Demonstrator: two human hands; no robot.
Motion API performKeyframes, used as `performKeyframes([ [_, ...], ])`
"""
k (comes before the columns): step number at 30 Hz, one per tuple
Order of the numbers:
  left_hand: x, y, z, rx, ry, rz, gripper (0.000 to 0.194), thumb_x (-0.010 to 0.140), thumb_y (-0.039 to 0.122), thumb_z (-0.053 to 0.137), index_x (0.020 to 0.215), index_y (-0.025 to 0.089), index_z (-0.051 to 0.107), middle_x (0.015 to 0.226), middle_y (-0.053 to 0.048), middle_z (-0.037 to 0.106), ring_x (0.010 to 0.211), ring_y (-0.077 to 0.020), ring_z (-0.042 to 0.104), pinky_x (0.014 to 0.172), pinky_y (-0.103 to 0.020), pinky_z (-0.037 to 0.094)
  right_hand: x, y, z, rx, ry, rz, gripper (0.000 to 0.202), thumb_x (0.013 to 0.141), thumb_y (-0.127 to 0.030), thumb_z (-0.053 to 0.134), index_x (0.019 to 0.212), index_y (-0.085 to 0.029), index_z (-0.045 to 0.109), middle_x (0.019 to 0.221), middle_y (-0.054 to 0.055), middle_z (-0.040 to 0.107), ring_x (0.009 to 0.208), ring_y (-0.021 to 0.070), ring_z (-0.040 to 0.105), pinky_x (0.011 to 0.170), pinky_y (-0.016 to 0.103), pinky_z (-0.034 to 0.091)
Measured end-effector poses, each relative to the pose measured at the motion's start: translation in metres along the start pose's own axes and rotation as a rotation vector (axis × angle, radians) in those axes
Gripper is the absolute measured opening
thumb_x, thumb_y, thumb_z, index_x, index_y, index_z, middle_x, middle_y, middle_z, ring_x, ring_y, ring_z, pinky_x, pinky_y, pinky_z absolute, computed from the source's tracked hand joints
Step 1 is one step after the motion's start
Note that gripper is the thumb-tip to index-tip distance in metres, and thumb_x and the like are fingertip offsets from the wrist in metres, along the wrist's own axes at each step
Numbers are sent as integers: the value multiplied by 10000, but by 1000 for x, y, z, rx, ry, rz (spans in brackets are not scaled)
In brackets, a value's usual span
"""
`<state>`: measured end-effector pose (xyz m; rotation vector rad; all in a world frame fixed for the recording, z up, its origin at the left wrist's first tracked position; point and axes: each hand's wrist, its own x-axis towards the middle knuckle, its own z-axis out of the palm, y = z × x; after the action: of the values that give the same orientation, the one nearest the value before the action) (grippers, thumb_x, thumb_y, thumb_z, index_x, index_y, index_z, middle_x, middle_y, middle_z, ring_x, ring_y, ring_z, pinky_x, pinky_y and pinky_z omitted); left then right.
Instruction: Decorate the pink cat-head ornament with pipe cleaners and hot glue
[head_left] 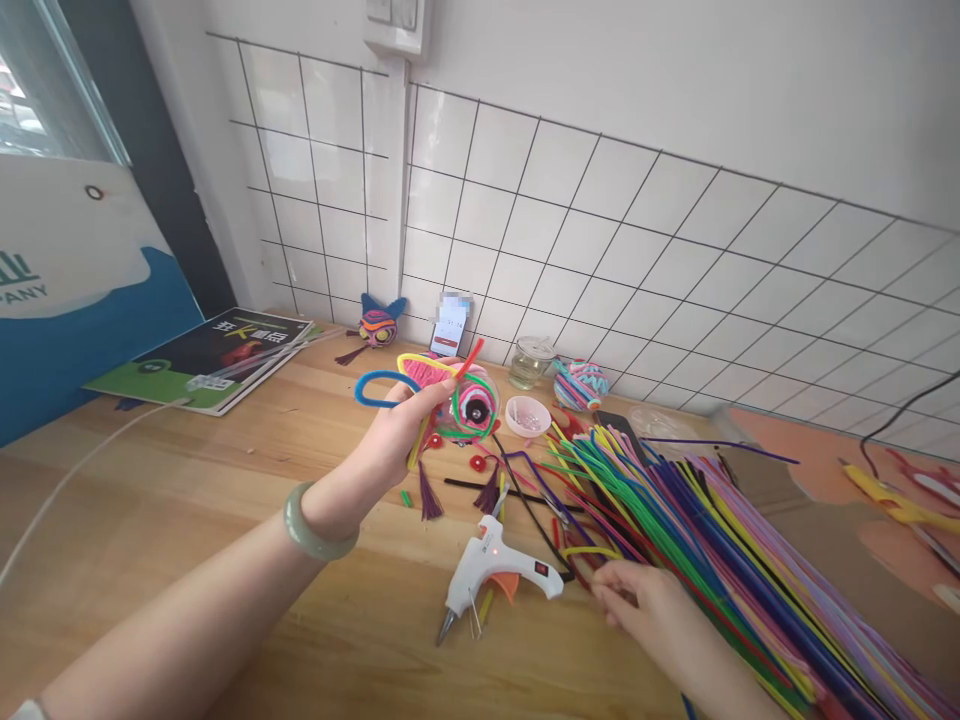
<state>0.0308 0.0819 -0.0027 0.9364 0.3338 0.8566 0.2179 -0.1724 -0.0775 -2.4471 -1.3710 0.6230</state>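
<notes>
My left hand (411,418) is closed on a colourful pipe-cleaner craft (471,408), with a pink body, a black round eye ringed in green, a yellow-edged ear and a blue loop (379,388) sticking out to the left. My right hand (630,592) is low on the right with its fingers bent together, beside the end of a yellow pipe cleaner (592,550); what its fingertips pinch is too small to make out. Between the hands a white glue gun (499,560) lies on the wooden table, nozzle toward the lower left. Purple tassels (430,502) lie below the craft.
A large bundle of coloured pipe cleaners (690,540) fills the right. Behind stand a cat-like craft (379,322), a phone (451,325), a glass jar (529,365), a pink bowl (527,415) and a striped craft (579,384). Booklets (210,358) lie left, near a white cable (82,455).
</notes>
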Motion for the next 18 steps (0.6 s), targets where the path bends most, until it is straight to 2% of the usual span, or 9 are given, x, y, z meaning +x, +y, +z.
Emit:
performKeyframes([
  [3, 0, -2, 1, 3, 20, -23, 235, 734, 257, 738, 946, 158, 713, 793, -32, 741, 722, -167, 678, 672, -232, 535, -11, 15, 17, -34, 96, -12, 199, 783, -291, 420, 648, -234, 554, 585, 8, 659, 577, 184, 645, 570, 262, 467],
  [6, 0, -5, 1, 18, 15, -45, 197, 737, 273, 733, 891, 151, 709, 844, -46, 748, 746, -176, 683, 670, -240, 534, -13, 33, 29, -52, 281, -54, 198, 823, -302, 417, 709, -238, 565, 678, 34, 702, 645, 200, 690, 612, 278, 520],
  [11, -3, -3, 4, 38, -13, -51, 181, 753, 295, 715, 836, 135, 706, 939, -72, 743, 811, -187, 679, 709, -256, 528, -5, 46, 36, -273, 561, -94, 321, 890, -311, 361, 974, -164, 633, 884, 144, 746, 775, 282, 723, 708, 396, 561],
  [14, -5, -3, 5, 37, -40, -63, 183, 754, 288, 709, 850, 131, 706, 940, -76, 734, 830, -194, 668, 738, -274, 521, 2, 42, 36, -419, 600, -171, 350, 903, -278, 365, 1057, -118, 635, 969, 178, 732, 858, 308, 705, 769, 440, 550],
  [18, -5, -11, 1, 69, -37, -59, 233, 735, 319, 730, 885, 142, 703, 868, -67, 723, 819, -204, 663, 762, -305, 517, 14, 35, 32, -470, 528, -256, 314, 883, -222, 431, 1099, -121, 636, 1050, 157, 712, 973, 313, 660, 861, 457, 507],
])
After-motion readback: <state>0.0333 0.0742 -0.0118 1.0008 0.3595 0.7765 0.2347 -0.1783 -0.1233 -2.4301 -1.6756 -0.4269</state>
